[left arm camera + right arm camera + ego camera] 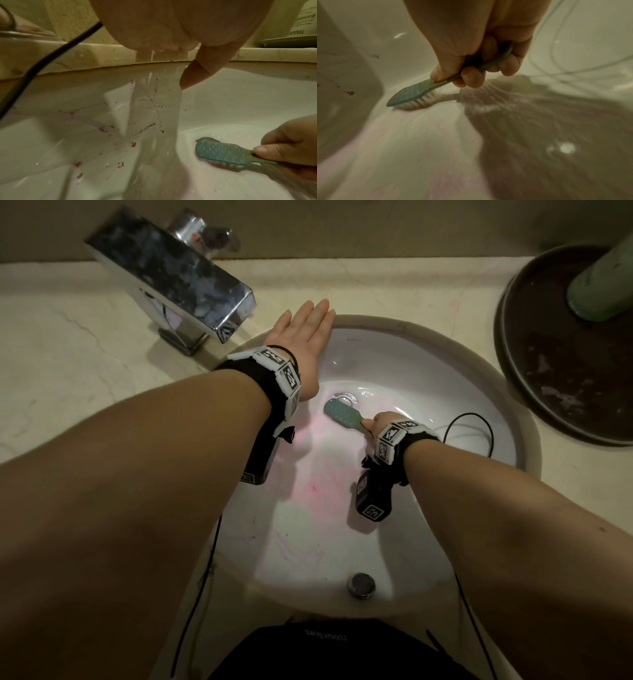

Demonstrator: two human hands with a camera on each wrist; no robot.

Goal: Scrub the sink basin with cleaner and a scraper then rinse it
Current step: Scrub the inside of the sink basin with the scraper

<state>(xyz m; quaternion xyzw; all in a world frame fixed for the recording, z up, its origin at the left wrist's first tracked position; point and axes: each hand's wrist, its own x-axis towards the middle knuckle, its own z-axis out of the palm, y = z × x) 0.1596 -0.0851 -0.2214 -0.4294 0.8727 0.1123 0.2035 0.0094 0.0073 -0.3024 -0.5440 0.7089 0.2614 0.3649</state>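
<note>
Two hands work a white sink basin set into a pale marble tabletop. Down in the bowl, the right hand has its fingers wrapped round the handle of a green scrub brush, whose white bristles press the porcelain close to the drain, near the basin's centre; the low, angled hold looks meant to bear down on the staining. At about 11 o'clock on the rim the left hand lies flat with fingers straight and together, holding nothing, seemingly braced there for balance beneath the chrome tap. Water streams past that palm in the left wrist view and fans across the bowl. Pinkish-red marks streak the wall at roughly 7 o'clock, so scrubbing appears unfinished and rinsing under way alongside it. An overflow hole sits at 6 o'clock. A dark round tray carrying a pale green bottle stands at 2 o'clock, well clear of the splash.
</note>
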